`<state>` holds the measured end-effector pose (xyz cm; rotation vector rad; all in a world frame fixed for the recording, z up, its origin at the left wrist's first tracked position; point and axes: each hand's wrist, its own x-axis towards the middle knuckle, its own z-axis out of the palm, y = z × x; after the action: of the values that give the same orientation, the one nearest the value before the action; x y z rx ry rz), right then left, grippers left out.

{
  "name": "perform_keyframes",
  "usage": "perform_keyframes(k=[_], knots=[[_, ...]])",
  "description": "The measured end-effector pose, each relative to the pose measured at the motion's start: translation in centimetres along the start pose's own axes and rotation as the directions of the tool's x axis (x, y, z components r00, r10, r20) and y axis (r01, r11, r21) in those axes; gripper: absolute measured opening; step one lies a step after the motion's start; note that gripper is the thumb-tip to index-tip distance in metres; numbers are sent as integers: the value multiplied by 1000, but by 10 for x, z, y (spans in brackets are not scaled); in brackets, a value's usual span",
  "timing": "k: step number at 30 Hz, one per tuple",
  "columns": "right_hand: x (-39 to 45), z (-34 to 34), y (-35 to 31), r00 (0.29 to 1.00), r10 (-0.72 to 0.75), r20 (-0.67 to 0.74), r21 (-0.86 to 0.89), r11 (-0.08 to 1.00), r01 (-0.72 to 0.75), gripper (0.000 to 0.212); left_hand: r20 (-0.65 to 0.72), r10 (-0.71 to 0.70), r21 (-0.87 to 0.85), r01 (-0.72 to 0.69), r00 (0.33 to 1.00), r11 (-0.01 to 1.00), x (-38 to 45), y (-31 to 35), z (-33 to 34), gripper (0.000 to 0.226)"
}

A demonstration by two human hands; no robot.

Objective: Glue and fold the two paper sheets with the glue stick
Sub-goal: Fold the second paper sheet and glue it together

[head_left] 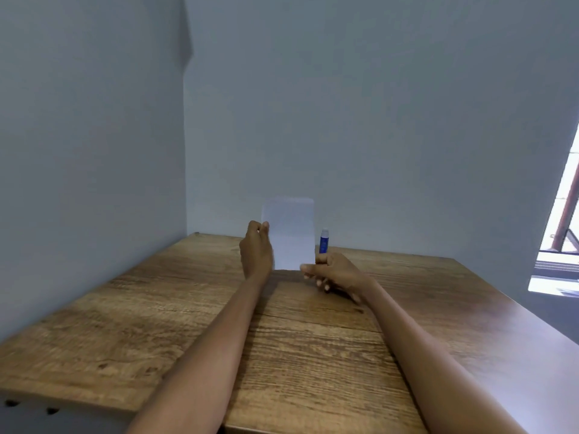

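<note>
Fingers of right hand grip upright glue stick, cap upward.

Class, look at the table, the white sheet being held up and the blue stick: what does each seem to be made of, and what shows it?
Table: wood or wood-look laminate, matt; brown grain lines and a seam show. White sheet: thin paper, matt, held upright by the left hand. Glue stick in the right hand: probably smooth blue plastic with a pale cap.
</note>
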<state>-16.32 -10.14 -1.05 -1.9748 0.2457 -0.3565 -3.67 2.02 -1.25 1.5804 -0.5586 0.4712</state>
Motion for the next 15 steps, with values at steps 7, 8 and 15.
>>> perform_keyframes(k=[7, 8, 15], knots=[[-2, -1, 2, 1000, 4, -4, 192, 981, -3, 36, -69, -50, -9, 50, 996, 999, 3, -4, -5, 28], [-2, -1, 1, 1000, 20, -14, 215, 977, -16, 40, -67, -54, -9, 53, 996, 999, 4, -4, -5, 28], [-1, -1, -1, 979, -78, -189, 61, 994, 91, 28, 81, 43, 26, -45, 996, 999, -5, 3, 6, 26]])
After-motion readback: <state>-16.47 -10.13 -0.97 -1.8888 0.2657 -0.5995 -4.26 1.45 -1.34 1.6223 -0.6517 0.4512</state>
